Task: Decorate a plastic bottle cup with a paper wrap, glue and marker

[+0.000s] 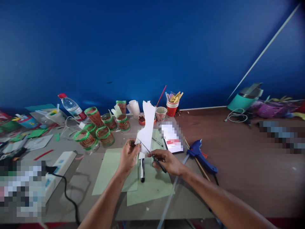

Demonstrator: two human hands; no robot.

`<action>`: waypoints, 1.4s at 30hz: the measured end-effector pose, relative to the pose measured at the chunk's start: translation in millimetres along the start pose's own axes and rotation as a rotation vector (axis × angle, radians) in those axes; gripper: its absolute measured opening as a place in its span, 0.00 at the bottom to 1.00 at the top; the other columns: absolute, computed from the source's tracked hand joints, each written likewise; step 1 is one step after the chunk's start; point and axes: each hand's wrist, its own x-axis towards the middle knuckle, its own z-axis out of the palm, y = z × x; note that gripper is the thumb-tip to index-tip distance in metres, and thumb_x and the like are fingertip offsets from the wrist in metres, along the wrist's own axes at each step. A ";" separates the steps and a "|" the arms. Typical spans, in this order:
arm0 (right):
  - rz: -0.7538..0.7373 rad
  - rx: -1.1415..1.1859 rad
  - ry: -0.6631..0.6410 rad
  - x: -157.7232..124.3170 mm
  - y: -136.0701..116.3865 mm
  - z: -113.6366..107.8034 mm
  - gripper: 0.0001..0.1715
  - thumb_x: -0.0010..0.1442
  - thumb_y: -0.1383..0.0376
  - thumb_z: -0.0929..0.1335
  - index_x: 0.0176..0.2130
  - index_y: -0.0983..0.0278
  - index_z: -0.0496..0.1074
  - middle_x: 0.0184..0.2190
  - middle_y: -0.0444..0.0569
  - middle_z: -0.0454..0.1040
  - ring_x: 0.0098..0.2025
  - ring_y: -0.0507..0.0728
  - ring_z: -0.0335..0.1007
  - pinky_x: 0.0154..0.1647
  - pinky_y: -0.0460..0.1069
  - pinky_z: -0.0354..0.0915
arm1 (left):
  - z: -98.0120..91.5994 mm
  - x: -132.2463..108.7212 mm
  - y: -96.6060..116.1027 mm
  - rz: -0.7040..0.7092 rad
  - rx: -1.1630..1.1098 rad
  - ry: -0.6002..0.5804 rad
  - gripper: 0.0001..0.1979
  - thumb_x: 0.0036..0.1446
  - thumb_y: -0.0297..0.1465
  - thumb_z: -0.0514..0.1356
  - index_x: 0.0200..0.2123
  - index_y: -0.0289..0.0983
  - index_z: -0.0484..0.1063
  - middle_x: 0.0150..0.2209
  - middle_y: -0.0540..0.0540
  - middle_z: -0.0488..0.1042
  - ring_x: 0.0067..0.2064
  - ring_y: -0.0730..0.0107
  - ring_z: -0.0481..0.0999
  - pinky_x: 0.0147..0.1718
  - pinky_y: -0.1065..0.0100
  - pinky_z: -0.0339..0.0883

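1. Pinched between thumb and fingers, the white paper is in the left hand, upright above the table; the right hand is closed around the dark handle of the scissors, whose blades cross the paper's lower part. How far apart the blades stand, I cannot tell.

2. Below the hands lie two green sheets, with a marker on the right one, its upper end hidden by the paper.

3. Just beyond the right hand lies a phone, partly blurred; a pen is beside it.

4. Right of that hand sit a blue glue gun and a thin wooden stick. A clear rod passes beneath the right forearm toward the near edge.

5. Behind the paper stand a patterned cup and a red cup full of tools, close to the blue wall.

6. Green-rimmed jars and a bottle crowd the far left; a power strip and black cable bound the near left.

7. Widest stretch of brown tabletop: right of the glue gun.
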 end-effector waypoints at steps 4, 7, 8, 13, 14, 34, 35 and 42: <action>0.032 0.079 -0.018 2.5 3.0 -2.0 0.33 0.42 0.47 0.75 0.39 0.69 0.75 0.21 0.39 0.62 0.23 0.46 0.53 0.24 0.44 0.53 | 0.2 1.4 -2.4 -0.010 -0.027 0.002 0.10 0.49 0.36 0.65 0.30 0.35 0.70 0.26 0.52 0.68 0.29 0.72 0.66 0.29 0.72 0.59; 0.042 0.150 -0.035 4.2 3.1 -5.0 0.35 0.39 0.47 0.76 0.39 0.69 0.76 0.22 0.41 0.64 0.24 0.47 0.58 0.25 0.44 0.55 | 0.4 2.0 -2.9 -0.063 -0.107 -0.010 0.12 0.48 0.37 0.66 0.31 0.35 0.71 0.27 0.51 0.69 0.29 0.71 0.67 0.31 0.71 0.61; 0.043 0.169 -0.039 4.6 2.8 -5.9 0.35 0.39 0.47 0.77 0.39 0.68 0.76 0.22 0.41 0.65 0.24 0.47 0.59 0.25 0.44 0.56 | 0.4 2.1 -2.6 -0.087 -0.135 -0.014 0.13 0.47 0.37 0.66 0.31 0.35 0.71 0.27 0.51 0.69 0.29 0.71 0.67 0.31 0.71 0.62; 0.056 0.201 -0.051 6.7 0.1 -9.7 0.33 0.40 0.47 0.76 0.38 0.69 0.76 0.22 0.41 0.67 0.23 0.48 0.60 0.25 0.44 0.57 | -0.6 2.9 -0.5 -0.174 -0.225 -0.086 0.11 0.48 0.35 0.67 0.32 0.35 0.73 0.27 0.50 0.71 0.30 0.72 0.69 0.32 0.70 0.64; 0.062 0.195 -0.058 7.1 -0.6 -10.4 0.33 0.40 0.47 0.77 0.38 0.69 0.76 0.22 0.41 0.67 0.23 0.47 0.60 0.25 0.44 0.57 | -1.0 3.2 -0.5 -0.183 -0.240 -0.097 0.11 0.48 0.35 0.67 0.32 0.34 0.74 0.28 0.50 0.72 0.30 0.72 0.70 0.32 0.70 0.65; 0.135 0.005 -0.145 10.9 -10.2 -12.4 0.32 0.43 0.48 0.75 0.38 0.70 0.74 0.20 0.39 0.62 0.22 0.46 0.54 0.23 0.43 0.51 | -6.6 8.5 -11.1 -0.279 -0.209 -0.163 0.10 0.43 0.33 0.68 0.27 0.33 0.74 0.24 0.50 0.71 0.26 0.73 0.69 0.29 0.71 0.63; 0.134 -0.028 -0.144 10.7 -10.0 -11.7 0.32 0.43 0.48 0.75 0.38 0.70 0.74 0.20 0.39 0.62 0.22 0.46 0.53 0.23 0.43 0.51 | -6.9 8.4 -11.6 -0.278 -0.211 -0.166 0.10 0.44 0.33 0.68 0.27 0.33 0.74 0.24 0.50 0.71 0.26 0.73 0.69 0.28 0.71 0.63; 0.061 -0.194 -0.116 11.0 -2.4 -10.0 0.23 0.50 0.53 0.72 0.39 0.69 0.72 0.21 0.39 0.59 0.23 0.47 0.51 0.23 0.43 0.50 | -5.8 6.9 -10.2 -0.300 -0.232 -0.202 0.09 0.46 0.33 0.67 0.27 0.34 0.74 0.23 0.50 0.72 0.25 0.73 0.70 0.28 0.71 0.63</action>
